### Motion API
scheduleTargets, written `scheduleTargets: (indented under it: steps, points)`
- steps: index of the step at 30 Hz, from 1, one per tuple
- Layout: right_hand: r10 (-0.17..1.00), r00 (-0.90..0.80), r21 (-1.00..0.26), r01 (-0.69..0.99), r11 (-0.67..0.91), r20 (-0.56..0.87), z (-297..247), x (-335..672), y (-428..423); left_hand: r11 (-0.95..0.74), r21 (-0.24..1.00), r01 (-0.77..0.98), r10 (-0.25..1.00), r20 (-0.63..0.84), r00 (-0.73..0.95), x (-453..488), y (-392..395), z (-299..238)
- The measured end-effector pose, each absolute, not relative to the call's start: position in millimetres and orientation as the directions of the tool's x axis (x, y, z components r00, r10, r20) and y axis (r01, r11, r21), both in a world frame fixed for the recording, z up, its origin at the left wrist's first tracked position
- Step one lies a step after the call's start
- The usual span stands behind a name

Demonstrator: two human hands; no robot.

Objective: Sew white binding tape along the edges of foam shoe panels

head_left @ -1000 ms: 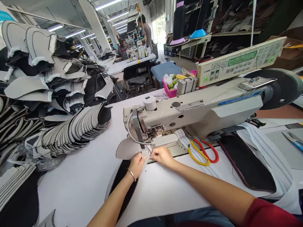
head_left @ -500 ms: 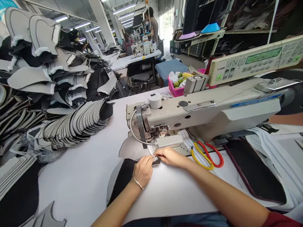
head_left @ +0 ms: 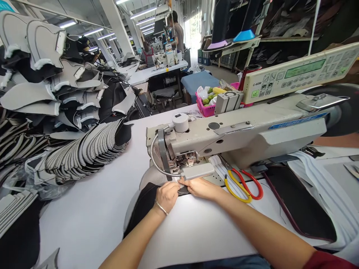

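Note:
My left hand (head_left: 167, 195) and my right hand (head_left: 201, 187) meet just in front of the needle of a grey sewing machine (head_left: 238, 132). Both have curled fingers pressing on a grey and black fabric piece (head_left: 147, 179) that lies under the presser foot. A thin bracelet circles my left wrist. The black part of the piece runs back under my left forearm toward the table's front edge. The fingertips are partly hidden by each other.
Red-and-yellow scissors (head_left: 244, 183) lie right of my hands. Stacks of grey and black cut pieces (head_left: 84, 149) fill the left side. A control panel (head_left: 300, 73) sits above the machine, a pink basket (head_left: 207, 106) behind it. Two people work at a far table (head_left: 157, 73).
The fabric piece has slid toward me and more black shows under my left hand. Both hands have drawn closer together at the needle.

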State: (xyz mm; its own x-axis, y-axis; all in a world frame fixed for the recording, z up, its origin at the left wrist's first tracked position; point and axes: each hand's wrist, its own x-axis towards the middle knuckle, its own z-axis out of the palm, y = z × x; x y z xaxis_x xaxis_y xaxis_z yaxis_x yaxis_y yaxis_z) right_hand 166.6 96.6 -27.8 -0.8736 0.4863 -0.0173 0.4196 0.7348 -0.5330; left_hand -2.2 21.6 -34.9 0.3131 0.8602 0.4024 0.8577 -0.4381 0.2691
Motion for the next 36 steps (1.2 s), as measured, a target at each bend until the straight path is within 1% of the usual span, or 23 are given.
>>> scheduleTargets:
  steps: [3,6,9,11,18,21,25,29,33,36]
  points:
    - [0.5,-0.866,-0.51,0.425,0.748,0.011,-28,165,95,-0.454,0.207,0.867,0.854,0.379,0.357,-13,33,-35]
    - [0.517,-0.856,-0.476,0.457,0.751,-0.005,-26,161,92,-0.466,0.142,0.873,0.844,0.366,0.391,-29,45,-38]
    - [0.554,-0.832,-0.422,0.518,0.744,-0.045,-27,156,88,-0.5,0.122,0.857,0.815,0.4,0.418,-47,57,-46]
    - [0.569,-0.82,-0.41,0.54,0.735,-0.061,-30,154,87,-0.514,0.111,0.851,0.798,0.425,0.427,-56,64,-52]
    - [0.578,-0.815,-0.428,0.534,0.729,-0.034,-41,153,89,-0.512,0.087,0.855,0.784,0.455,0.423,-61,66,-58]
    - [0.573,-0.819,-0.426,0.525,0.737,-0.019,-40,153,89,-0.524,0.094,0.847,0.774,0.468,0.427,-59,64,-58]
    - [0.579,-0.816,-0.433,0.521,0.736,0.003,-37,153,88,-0.51,0.076,0.857,0.787,0.442,0.43,-59,65,-59]
    - [0.581,-0.813,-0.448,0.51,0.734,0.026,-40,153,88,-0.53,0.05,0.846,0.788,0.396,0.471,-57,62,-56]
    - [0.594,-0.799,-0.476,0.49,0.731,0.091,-45,154,87,-0.579,0.055,0.813,0.744,0.443,0.5,-52,55,-51]
    - [0.632,-0.767,-0.484,0.515,0.708,0.108,-47,154,86,-0.56,0.073,0.825,0.751,0.465,0.469,-47,54,-50]
